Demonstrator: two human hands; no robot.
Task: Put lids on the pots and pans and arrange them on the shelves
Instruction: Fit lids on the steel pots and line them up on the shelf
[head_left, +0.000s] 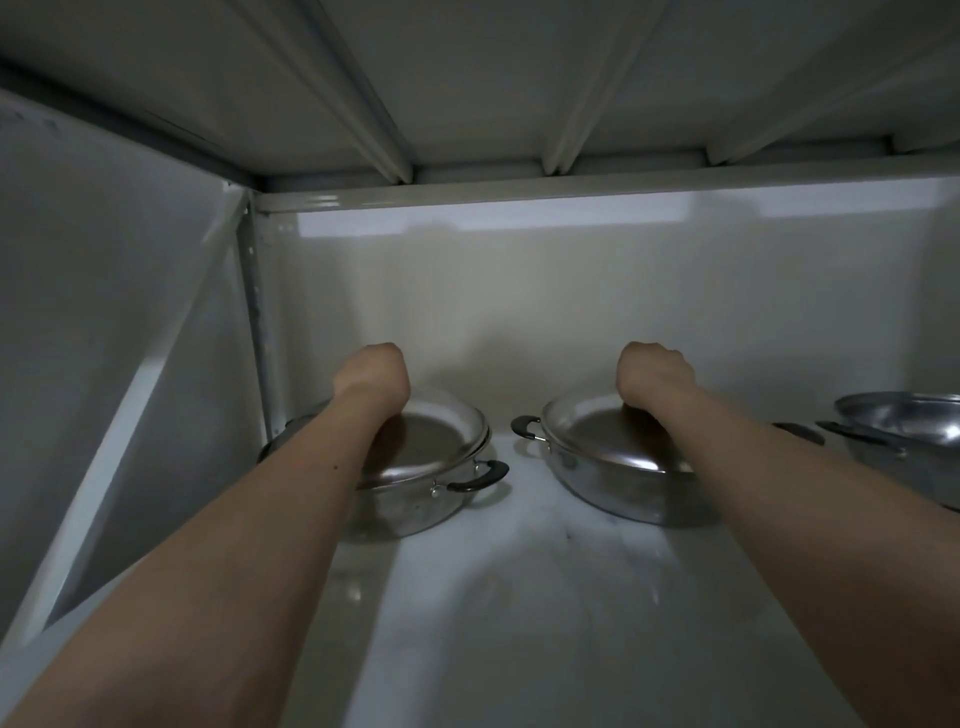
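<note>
Now both fists clenched, seemingly gripping knobs: left hand (375, 370) on left lidded pan (447, 467), right hand (652, 375) on right lidded pan (602, 462), on the shelf (519, 597).

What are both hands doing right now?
Left hand: closed over the left pan's lid; the grip itself is hidden.
Right hand: closed over the middle pan's lid; grip hidden too.

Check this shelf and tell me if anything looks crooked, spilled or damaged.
Nothing stands out. The left pan and middle pan sit level on the shelf with lids seated, the left hand and right hand closed over them. A third pan is cut off at right.
</note>
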